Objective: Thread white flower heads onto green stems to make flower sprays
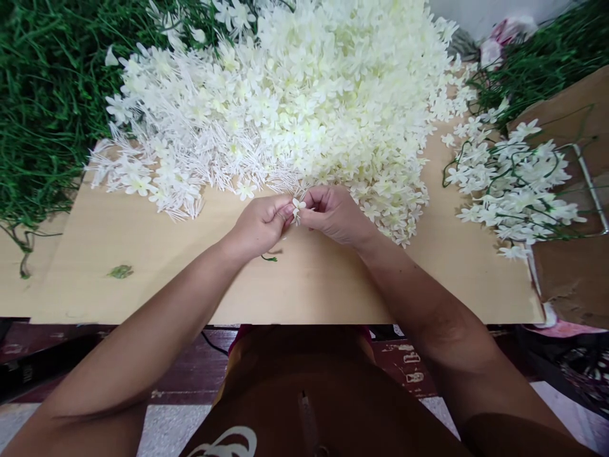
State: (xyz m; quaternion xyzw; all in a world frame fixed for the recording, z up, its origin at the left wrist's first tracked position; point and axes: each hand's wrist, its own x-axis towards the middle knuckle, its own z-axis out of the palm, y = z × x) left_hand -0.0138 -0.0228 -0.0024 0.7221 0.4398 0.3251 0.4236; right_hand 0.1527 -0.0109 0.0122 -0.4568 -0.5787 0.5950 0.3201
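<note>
My left hand (259, 222) and my right hand (333, 212) meet over the middle of a pale wooden board (143, 279). Both are closed in a pinch on one small white artificial flower (298, 207) held between their fingertips. Just beyond the hands lies a large heap of loose white flowers (295, 95), which covers the far half of the board. A short green stem piece (269, 258) lies on the board under my left wrist.
Piles of green plastic stems lie at the far left (42, 108) and far right (547, 57). A bunch of white flowers on green stems (518, 178) rests at the right, partly on a cardboard sheet (575, 279). A green scrap (120, 271) lies near the board's front left.
</note>
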